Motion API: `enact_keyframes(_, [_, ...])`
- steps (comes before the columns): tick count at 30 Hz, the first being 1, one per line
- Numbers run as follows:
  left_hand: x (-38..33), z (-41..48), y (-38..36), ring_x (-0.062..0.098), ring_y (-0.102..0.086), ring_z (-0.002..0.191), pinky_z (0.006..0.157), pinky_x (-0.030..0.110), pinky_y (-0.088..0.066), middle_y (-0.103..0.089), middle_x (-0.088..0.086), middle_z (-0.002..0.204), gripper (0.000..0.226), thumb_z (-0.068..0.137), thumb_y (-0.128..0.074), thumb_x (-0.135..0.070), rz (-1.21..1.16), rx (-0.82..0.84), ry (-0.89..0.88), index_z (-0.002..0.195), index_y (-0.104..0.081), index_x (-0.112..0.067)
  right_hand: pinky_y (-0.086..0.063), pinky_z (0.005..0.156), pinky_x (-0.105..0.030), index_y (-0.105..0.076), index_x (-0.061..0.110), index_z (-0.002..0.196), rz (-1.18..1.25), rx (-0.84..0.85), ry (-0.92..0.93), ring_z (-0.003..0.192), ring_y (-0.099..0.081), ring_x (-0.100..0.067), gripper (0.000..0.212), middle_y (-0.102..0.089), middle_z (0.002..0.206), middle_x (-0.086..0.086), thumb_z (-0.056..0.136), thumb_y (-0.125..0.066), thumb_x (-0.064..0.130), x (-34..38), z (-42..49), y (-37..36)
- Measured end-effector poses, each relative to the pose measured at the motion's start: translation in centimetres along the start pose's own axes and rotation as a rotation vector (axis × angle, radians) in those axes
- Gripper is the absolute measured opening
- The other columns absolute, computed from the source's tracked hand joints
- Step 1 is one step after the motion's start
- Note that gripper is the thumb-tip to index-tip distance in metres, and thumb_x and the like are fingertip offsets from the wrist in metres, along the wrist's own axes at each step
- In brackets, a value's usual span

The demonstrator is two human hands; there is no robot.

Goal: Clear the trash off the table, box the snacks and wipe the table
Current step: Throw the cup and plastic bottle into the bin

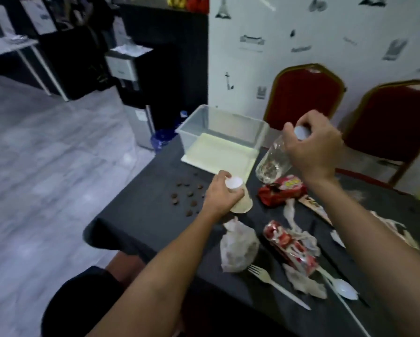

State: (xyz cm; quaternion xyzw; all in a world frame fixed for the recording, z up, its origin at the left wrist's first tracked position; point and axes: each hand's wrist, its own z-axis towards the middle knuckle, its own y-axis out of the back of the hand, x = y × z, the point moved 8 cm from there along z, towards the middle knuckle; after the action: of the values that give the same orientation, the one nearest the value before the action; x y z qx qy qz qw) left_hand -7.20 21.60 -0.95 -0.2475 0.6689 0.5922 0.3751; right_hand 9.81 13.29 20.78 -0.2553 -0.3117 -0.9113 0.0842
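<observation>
My left hand (222, 194) grips a tan paper cup (243, 203) tipped on its side, with a small white cup (233, 183) at its fingers. My right hand (313, 147) holds a clear plastic bottle (273, 162) by its white-capped top, tilted above the dark table (143, 215). Red snack packets lie at the centre (282, 190) and nearer me (289, 244). A crumpled plastic bag (238, 246), tissue scraps (303, 280), a white plastic fork (274, 285) and spoon (345, 288) lie close to the near edge. Brown crumbs (187, 198) are scattered to the left.
A clear plastic box (196, 125) stands at the far end, its pale lid (218, 152) flat in front of it. Two red chairs (303, 93) stand behind the table against the patterned wall. A water dispenser (131, 76) and blue bottles are on the floor, left.
</observation>
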Motion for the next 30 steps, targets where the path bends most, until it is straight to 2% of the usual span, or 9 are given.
enact_keyframes(4, [5.3, -2.3, 9.1, 0.018, -0.053, 0.099, 0.086, 0.035, -0.047, -0.043, -0.006, 0.114, 0.051, 0.075, -0.057, -0.043, -0.11, -0.282, 0.059, 0.123, -0.046, -0.032, -0.027, 0.057, -0.027, -0.056, 0.011, 0.073, 0.172, -0.007, 0.058, 0.065, -0.047, -0.015, 0.024, -0.059, 0.073, -0.005, 0.08, -0.059, 0.034, 8.0, 0.0, -4.7])
enact_keyframes(8, [12.8, -8.0, 19.3, 0.014, -0.051, 0.099, 0.081, 0.026, -0.04, -0.049, 0.002, 0.118, 0.06, 0.072, -0.046, -0.051, -0.235, -0.722, 0.118, 0.123, -0.049, -0.018, -0.038, 0.057, -0.03, -0.054, 0.012, 0.073, 0.333, 0.109, 0.111, 0.064, -0.052, -0.018, 0.025, -0.057, 0.07, 0.0, 0.082, -0.057, 0.035, 14.9, -2.1, -10.4])
enact_keyframes(11, [19.0, -13.8, 25.2, 0.013, -0.049, 0.105, 0.087, 0.021, -0.037, -0.05, 0.008, 0.124, 0.067, 0.074, -0.045, -0.053, -0.308, -1.078, 0.301, 0.124, -0.048, -0.008, -0.041, 0.058, -0.034, -0.055, 0.013, 0.075, 0.39, 0.24, 0.136, 0.066, -0.054, -0.021, 0.028, -0.06, 0.072, -0.001, 0.082, -0.057, 0.04, 19.1, -5.1, -14.7])
enact_keyframes(14, [24.3, -20.1, 28.1, 0.025, -0.047, 0.121, 0.092, 0.028, -0.039, -0.044, 0.012, 0.134, 0.057, 0.086, -0.055, -0.041, -0.299, -1.289, 0.544, 0.131, -0.042, -0.009, -0.035, 0.057, -0.033, -0.055, 0.014, 0.075, 0.486, 0.375, 0.186, 0.067, -0.056, -0.024, 0.03, -0.057, 0.07, 0.0, 0.083, -0.055, 0.043, 23.3, -9.3, -18.6])
enact_keyframes(18, [30.6, -26.5, 28.5, 0.033, -0.048, 0.12, 0.1, 0.044, -0.042, -0.036, 0.013, 0.138, 0.051, 0.088, -0.06, -0.031, -0.239, -1.227, 0.818, 0.134, -0.041, -0.025, -0.026, 0.063, -0.03, -0.056, 0.012, 0.085, 0.502, 0.665, 0.246, 0.079, -0.057, -0.027, 0.035, -0.059, 0.083, -0.003, 0.088, -0.057, 0.046, 29.0, -16.4, -23.2])
enact_keyframes(20, [33.5, -28.9, 27.8, 0.037, -0.051, 0.113, 0.099, 0.045, -0.042, -0.034, 0.014, 0.136, 0.048, 0.088, -0.06, -0.028, -0.239, -1.143, 0.953, 0.132, -0.043, -0.03, -0.028, 0.065, -0.031, -0.055, 0.012, 0.091, 0.488, 0.845, 0.314, 0.084, -0.056, -0.025, 0.037, -0.059, 0.089, -0.002, 0.088, -0.056, 0.05, 31.3, -20.6, -25.4])
enact_keyframes(23, [37.7, -31.3, 27.0, 0.042, -0.051, 0.108, 0.098, 0.043, -0.043, -0.035, 0.02, 0.131, 0.048, 0.085, -0.061, -0.021, -0.274, -1.077, 1.084, 0.13, -0.045, -0.026, -0.036, 0.071, -0.034, -0.053, 0.013, 0.097, 0.445, 1.085, 0.419, 0.09, -0.056, -0.026, 0.037, -0.058, 0.096, -0.005, 0.087, -0.058, 0.048, 34.3, -27.4, -29.7])
enact_keyframes(28, [47.3, -32.1, 24.5, 0.041, -0.05, 0.11, 0.097, 0.041, -0.045, -0.041, 0.025, 0.128, 0.065, 0.072, -0.063, -0.028, -0.363, -0.858, 1.22, 0.133, -0.046, -0.018, -0.04, 0.077, -0.035, -0.05, 0.016, 0.105, 0.21, 1.508, 0.385, 0.102, -0.056, -0.033, 0.031, -0.052, 0.111, -0.009, 0.088, -0.056, 0.041, 32.6, -42.1, -39.8])
enact_keyframes(30, [51.6, -31.6, 23.2, 0.04, -0.05, 0.11, 0.097, 0.04, -0.045, -0.041, 0.024, 0.128, 0.061, 0.076, -0.063, -0.026, -0.37, -0.753, 1.241, 0.134, -0.045, -0.018, -0.042, 0.08, -0.036, -0.05, 0.016, 0.105, 0.12, 1.6, 0.307, 0.103, -0.056, -0.035, 0.028, -0.051, 0.114, -0.009, 0.087, -0.059, 0.036, 30.1, -47.6, -43.6])
